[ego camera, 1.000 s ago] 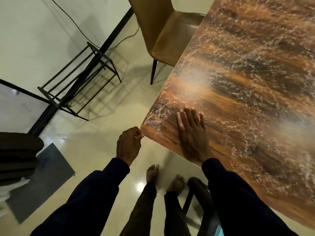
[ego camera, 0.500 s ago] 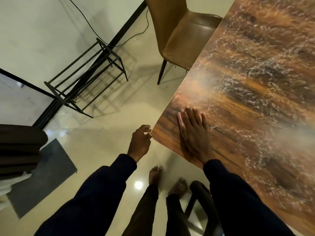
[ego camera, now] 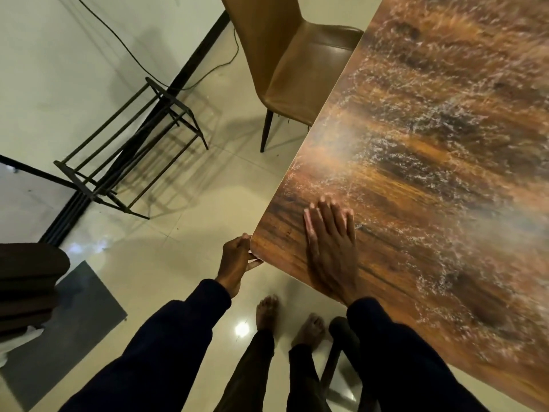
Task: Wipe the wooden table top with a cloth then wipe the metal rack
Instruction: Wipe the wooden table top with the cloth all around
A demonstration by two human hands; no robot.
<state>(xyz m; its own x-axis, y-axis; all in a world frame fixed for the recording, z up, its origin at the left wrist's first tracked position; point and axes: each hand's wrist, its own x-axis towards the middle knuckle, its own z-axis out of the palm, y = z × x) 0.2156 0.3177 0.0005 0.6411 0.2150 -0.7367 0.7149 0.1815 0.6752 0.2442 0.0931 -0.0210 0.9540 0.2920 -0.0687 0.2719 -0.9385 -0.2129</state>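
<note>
Glossy cream tiled floor (ego camera: 184,263) runs under everything, w/ a pale wall up-left of your hands. Your right hand (ego camera: 331,248) lies flat, palm down, on the brown wood-grain desk (ego camera: 430,173), fingers straight and close together, pointing away from you; it's just inside the desk's near edge, a little right of the corner. No cloth shows under or around it, so can't tell if it's pressing anything but bare wood. Fingers fully extended, gripping nothing.

Your left hand (ego camera: 236,263) sits just left of the right one, at the desk's rounded corner. Fingers are curled round the corner edge, thumb side on top, other fingertips poking out below; so it's closed on the desk corner itself, nothing else in it. Both sleeves are dark navy.

Black metal bar rack (ego camera: 130,156) stands on the floor well up-left of your left hand, against the wall, apart from the desk. A thin black cable (ego camera: 127,46) trails down the wall behind it. Tan leather-look chair w/ dark legs (ego camera: 297,60) is tucked at the desk's left edge, far beyond your right hand's fingertips.

Below your hands: your bare feet (ego camera: 267,310) on the tiles, dark trousers. Grey floor mat (ego camera: 68,319) lies down-left of your left hand.
</note>
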